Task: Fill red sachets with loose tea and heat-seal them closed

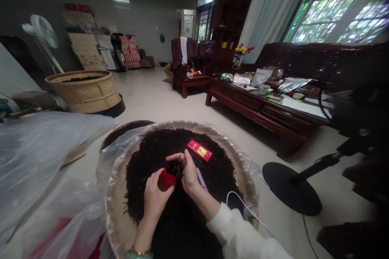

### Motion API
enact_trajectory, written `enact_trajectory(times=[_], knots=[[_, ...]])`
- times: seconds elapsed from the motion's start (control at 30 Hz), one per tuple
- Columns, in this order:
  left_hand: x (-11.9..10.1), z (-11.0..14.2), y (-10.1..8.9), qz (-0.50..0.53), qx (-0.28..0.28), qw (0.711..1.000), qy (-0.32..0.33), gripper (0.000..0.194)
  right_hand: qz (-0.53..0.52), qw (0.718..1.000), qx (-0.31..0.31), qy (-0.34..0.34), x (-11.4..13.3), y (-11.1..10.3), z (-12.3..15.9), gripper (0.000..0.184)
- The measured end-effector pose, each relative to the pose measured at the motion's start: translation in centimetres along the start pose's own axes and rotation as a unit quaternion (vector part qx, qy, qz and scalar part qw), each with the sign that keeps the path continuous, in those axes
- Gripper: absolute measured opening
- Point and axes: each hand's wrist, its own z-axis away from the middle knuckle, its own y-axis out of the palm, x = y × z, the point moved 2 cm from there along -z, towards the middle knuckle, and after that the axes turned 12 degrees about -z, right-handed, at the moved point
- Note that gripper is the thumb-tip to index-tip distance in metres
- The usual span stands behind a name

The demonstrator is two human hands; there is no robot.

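Observation:
A wide round bamboo tray (117, 194) lined with clear plastic holds a heap of dark dried tea leaves (152, 149). My left hand (154, 198) is closed around a small red packet (166, 179), held open side up above the leaves. My right hand (187, 172) pinches a tuft of the dark leaves right at the packet's mouth. A second red and gold packet (199, 150) lies flat on the leaves just beyond my hands. A pale purple stick-like thing (201, 179) lies by my right wrist.
Crumpled clear plastic sheeting (39, 145) lies to the left. A deep bamboo basket (83, 91) stands farther back left, near a white fan (42, 34). At right are a dark wooden coffee table (258, 107), a black fan base (291, 188) and a white cable (243, 206).

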Motion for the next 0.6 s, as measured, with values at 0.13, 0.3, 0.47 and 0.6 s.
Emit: enact_trajectory(times=[0.13,0.3,0.47,0.6], knots=[[0.0,0.1,0.1,0.005,-0.007,1.0,-0.003,0.048,0.008,0.998,0.056,-0.004,0.1,0.5,0.2,0.068],[-0.4,0.3,0.1,0.009,-0.008,1.0,0.014,0.046,0.039,0.995,0.092,-0.03,0.6,0.8,-0.3,0.072],[-0.8,0.4,0.1,-0.006,-0.005,0.999,0.039,0.044,0.103,0.989,0.069,-0.079,0.9,0.9,-0.5,0.067],[-0.8,0.6,0.2,-0.005,-0.007,0.999,0.045,0.046,0.12,0.98,0.099,-0.127,1.3,1.0,-0.5,0.05]])
